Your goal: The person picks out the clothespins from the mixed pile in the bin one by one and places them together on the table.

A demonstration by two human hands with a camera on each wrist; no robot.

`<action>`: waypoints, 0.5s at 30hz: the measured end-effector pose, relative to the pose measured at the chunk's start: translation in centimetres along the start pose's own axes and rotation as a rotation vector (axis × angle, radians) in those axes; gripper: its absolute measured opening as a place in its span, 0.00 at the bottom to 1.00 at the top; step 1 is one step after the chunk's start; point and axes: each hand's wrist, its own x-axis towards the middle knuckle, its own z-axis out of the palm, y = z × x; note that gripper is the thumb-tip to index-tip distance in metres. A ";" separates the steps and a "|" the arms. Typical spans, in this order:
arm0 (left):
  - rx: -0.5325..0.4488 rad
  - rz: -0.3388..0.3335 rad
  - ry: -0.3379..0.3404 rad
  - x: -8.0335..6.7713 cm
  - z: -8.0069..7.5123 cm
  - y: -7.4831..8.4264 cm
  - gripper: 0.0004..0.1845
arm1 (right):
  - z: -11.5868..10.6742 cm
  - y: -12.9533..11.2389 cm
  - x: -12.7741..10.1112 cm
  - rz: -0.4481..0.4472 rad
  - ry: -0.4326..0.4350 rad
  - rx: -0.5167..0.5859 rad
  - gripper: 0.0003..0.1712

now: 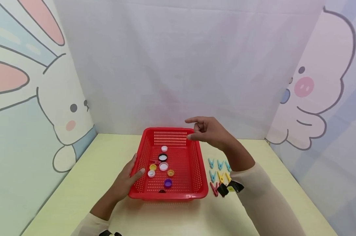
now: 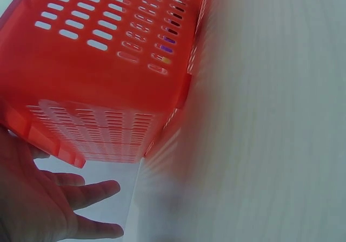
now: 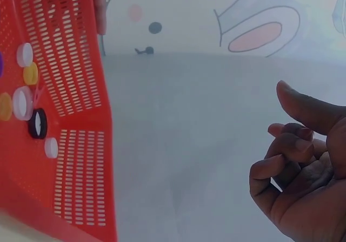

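A red plastic basket (image 1: 168, 196) stands on the table with several bottle caps in it, among them a purple cap (image 1: 168, 183), a black-rimmed cap (image 1: 163, 157) and a yellow cap (image 1: 152, 167). A reddish clothespin (image 1: 155, 162) lies among them. My left hand (image 1: 126, 178) rests at the basket's left rim, thumb over the inside; in the left wrist view its fingers (image 2: 94, 193) spread loosely outside the wall. My right hand (image 1: 210, 131) hovers by the far right corner, holding nothing. Its index finger and thumb reach out apart, the other fingers curled.
Right of the basket lie rows of clothespins: teal ones (image 1: 220, 164), yellow ones (image 1: 220, 177) and a red one (image 1: 214, 189), partly covered by my right arm. A white backdrop (image 1: 178, 65) and side walls with cartoon animals enclose the pale table (image 1: 77, 196).
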 end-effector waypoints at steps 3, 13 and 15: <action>-0.002 -0.001 -0.001 0.0 0.0 0.1 0.56 | 0.1 -0.4 1.3 -0.015 -0.009 0.016 0.32; 0.001 -0.004 -0.003 -0.3 0.0 0.4 0.56 | 1.9 -0.3 5.4 -0.005 -0.018 0.112 0.28; 0.008 -0.005 0.004 -0.4 -0.1 0.5 0.56 | 2.6 0.0 6.4 0.010 -0.013 0.134 0.27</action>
